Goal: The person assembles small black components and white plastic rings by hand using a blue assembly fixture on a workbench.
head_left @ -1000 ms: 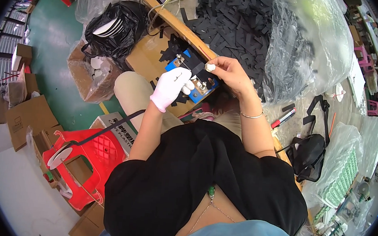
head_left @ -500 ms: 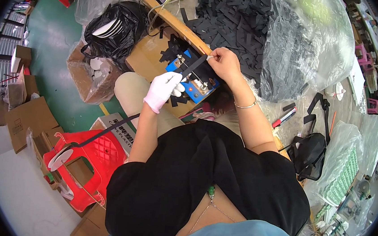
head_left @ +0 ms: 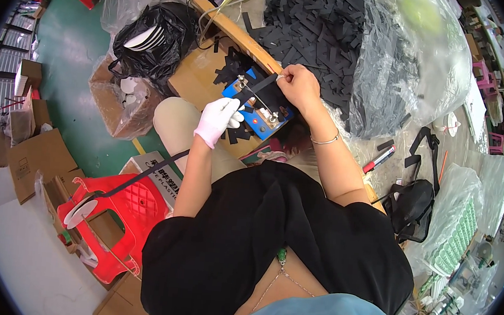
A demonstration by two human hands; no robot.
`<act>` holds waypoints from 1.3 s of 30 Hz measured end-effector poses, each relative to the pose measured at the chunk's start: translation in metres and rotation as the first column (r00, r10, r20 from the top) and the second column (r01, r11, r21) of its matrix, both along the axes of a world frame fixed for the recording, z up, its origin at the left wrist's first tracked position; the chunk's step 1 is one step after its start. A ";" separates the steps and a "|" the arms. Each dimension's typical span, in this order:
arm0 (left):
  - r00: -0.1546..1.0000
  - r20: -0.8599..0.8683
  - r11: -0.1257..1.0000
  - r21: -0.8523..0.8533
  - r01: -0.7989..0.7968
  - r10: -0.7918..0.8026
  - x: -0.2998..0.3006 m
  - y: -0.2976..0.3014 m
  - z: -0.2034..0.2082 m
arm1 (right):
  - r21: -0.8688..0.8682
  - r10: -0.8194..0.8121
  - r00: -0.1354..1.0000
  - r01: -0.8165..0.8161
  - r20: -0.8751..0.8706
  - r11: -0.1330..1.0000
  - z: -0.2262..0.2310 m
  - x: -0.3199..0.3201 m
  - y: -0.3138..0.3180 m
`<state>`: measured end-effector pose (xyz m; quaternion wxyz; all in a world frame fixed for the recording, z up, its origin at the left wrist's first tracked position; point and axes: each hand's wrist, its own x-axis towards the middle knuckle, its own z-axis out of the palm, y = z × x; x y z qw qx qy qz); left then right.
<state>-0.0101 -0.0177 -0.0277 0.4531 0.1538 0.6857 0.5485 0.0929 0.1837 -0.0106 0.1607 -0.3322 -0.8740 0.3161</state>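
A long black strap (head_left: 158, 164) runs up from a white reel (head_left: 81, 214) at the lower left to a blue machine (head_left: 262, 128) with metal posts and a thin bar between them. My left hand (head_left: 219, 118), in a white glove, is closed around the strap at the machine's near left. Bare apart from something white at a fingertip, my right hand (head_left: 301, 88) pinches the strap's far end beyond the machine. Between the two hands the strap stretches across the bar. Short black strap pieces (head_left: 227, 68) lie around the machine.
A wooden table edge (head_left: 247, 39) passes just beyond the machine. On the table are a heap of cut black strips (head_left: 314, 34), clear plastic sheeting (head_left: 383, 97), a marker (head_left: 379, 159) and a black bag (head_left: 410, 207). A red stool (head_left: 140, 199) stands at the left.
The strap between my hands has shifted slightly toward the upper left of the machine and lies at a shallower slant. Both hands keep their hold and have barely moved.
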 end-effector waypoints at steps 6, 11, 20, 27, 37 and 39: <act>1.000 0.009 0.998 0.057 0.019 -0.019 0.002 -0.007 0.003 | -0.078 0.104 0.995 -0.103 0.004 0.992 0.002 0.005 0.002; 0.991 0.028 0.943 0.315 0.113 -0.128 0.007 -0.003 0.028 | -0.231 0.159 0.974 -0.194 -0.162 0.953 0.000 0.018 0.009; 0.997 0.011 0.972 0.223 0.069 -0.073 0.015 0.023 0.034 | -0.739 0.143 0.954 -0.296 -0.265 0.605 0.023 0.022 -0.003; 0.997 -0.014 0.994 0.086 0.073 -0.073 0.010 0.013 0.026 | -0.166 0.067 0.994 -0.080 -0.083 0.983 0.006 0.010 0.005; 0.999 0.007 0.999 0.022 0.044 -0.044 0.001 0.006 0.002 | -0.062 0.018 0.998 -0.015 0.052 0.998 0.003 0.001 0.000; 0.999 -0.002 0.999 0.017 0.046 -0.046 0.001 0.007 0.002 | -0.060 0.012 0.998 -0.008 0.067 0.998 0.002 0.000 0.000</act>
